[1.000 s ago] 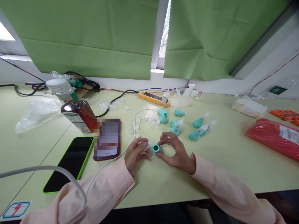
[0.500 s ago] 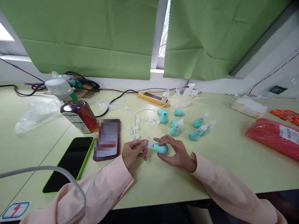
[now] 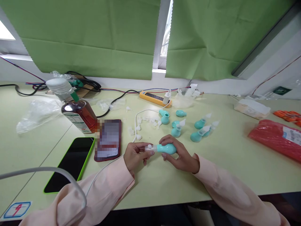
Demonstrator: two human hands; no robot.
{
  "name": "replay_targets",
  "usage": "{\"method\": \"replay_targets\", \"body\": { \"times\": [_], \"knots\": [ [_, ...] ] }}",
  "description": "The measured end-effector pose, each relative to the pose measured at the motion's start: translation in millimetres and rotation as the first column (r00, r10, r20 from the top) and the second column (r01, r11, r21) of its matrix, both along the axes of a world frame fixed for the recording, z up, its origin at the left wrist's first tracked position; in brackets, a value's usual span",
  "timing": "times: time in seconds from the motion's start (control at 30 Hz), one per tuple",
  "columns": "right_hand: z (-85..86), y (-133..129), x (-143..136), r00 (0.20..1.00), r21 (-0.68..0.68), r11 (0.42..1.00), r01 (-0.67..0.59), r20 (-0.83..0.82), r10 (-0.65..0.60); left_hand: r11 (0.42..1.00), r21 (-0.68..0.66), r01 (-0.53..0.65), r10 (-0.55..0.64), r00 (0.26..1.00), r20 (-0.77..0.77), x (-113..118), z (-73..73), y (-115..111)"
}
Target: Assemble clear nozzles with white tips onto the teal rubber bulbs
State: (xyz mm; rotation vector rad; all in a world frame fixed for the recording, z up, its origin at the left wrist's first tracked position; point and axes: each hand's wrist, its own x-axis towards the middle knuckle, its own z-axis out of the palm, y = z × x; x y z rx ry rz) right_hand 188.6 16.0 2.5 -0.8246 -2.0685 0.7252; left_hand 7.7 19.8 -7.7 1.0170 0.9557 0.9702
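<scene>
Between my hands, just above the table, lies a teal squeeze bulb (image 3: 169,148) on its side, with a clear plastic tube (image 3: 151,148) at its neck pointing left. My right hand (image 3: 180,155) is closed around the bulb, thumb below and fingers on top. My left hand (image 3: 136,153) pinches the clear tube between thumb and fingers. Beyond them stand several teal bulbs with clear tips, such as one bulb (image 3: 176,131) and another bulb (image 3: 196,136). Bulbs without tips (image 3: 165,118) lie farther back. Small clear plastic pieces (image 3: 138,137) are scattered beside the white cable.
On the left are a green-cased phone (image 3: 70,163), a red-cased phone (image 3: 108,141) and a bottle of amber liquid (image 3: 80,116). A yellow power strip (image 3: 152,98) sits at the back. On the right lies a red plastic package (image 3: 270,135). A white cable crosses my left sleeve.
The bulb and my right hand have shifted slightly right. More of the clear tube now shows between my left fingers and the bulb.
</scene>
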Motion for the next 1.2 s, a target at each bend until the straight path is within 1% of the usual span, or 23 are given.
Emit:
{"method": "replay_targets", "body": {
  "times": [0.13,0.2,0.27,0.37,0.43,0.57,0.63,0.7,0.77,0.9,1.13,1.2],
  "knots": [
    [-4.8,0.7,1.0,0.998,-0.058,0.998,-0.030,0.052,0.033,0.998,0.054,0.016,-0.013,0.998,-0.054,-0.7,-2.3,-0.9],
    [-6.6,0.0,0.2,0.999,-0.131,0.990,-0.043,0.026,0.046,0.997,0.084,0.003,0.003,0.998,-0.069,-0.7,-4.0,-2.1],
    [-7.9,-1.5,-1.8,0.998,-0.239,0.969,-0.055,-0.041,0.047,0.994,0.107,-0.016,0.023,0.997,-0.069,-0.4,-4.2,-3.8],
    [-8.4,-4.3,-5.7,0.991,-0.374,0.925,-0.064,-0.135,0.014,0.990,0.134,-0.044,0.053,0.996,-0.067,0.6,-1.1,-7.4],
    [-8.1,-5.9,-7.7,0.986,-0.446,0.893,-0.063,-0.167,-0.014,0.988,0.142,-0.060,0.070,0.995,-0.065,1.2,2.0,-9.5],
    [-6.9,-8.6,-9.7,0.985,-0.611,0.785,-0.100,-0.174,-0.011,0.984,0.144,-0.105,0.112,0.993,-0.044,0.5,5.1,-9.8],
    [-5.5,-9.5,-9.6,0.986,-0.666,0.737,-0.116,-0.169,0.002,0.985,0.149,-0.090,0.095,0.995,-0.023,-1.0,4.6,-7.5],
    [-3.3,-9.5,-8.4,0.988,-0.691,0.713,-0.118,-0.154,0.014,0.987,0.153,-0.044,0.046,0.999,-0.007,-2.6,3.4,-4.7],
    [-0.3,-8.5,-6.3,0.991,-0.705,0.700,-0.114,-0.126,0.034,0.989,0.149,0.003,-0.002,1.000,-0.009,-3.6,2.2,-2.6],
    [5.3,-5.2,-2.1,0.990,-0.735,0.663,-0.143,-0.098,0.104,0.987,0.151,0.060,-0.049,0.996,-0.073,-3.8,1.5,-2.7],
    [5.8,-2.9,-0.7,0.966,-0.782,0.568,-0.256,-0.234,0.114,0.949,0.296,0.111,-0.042,0.973,-0.229,-5.5,2.5,-5.0],
    [5.2,-1.6,-1.1,0.955,-0.799,0.526,-0.291,-0.274,0.112,0.930,0.342,0.138,-0.044,0.962,-0.269,-6.6,4.0,-5.3]
  ]
}}
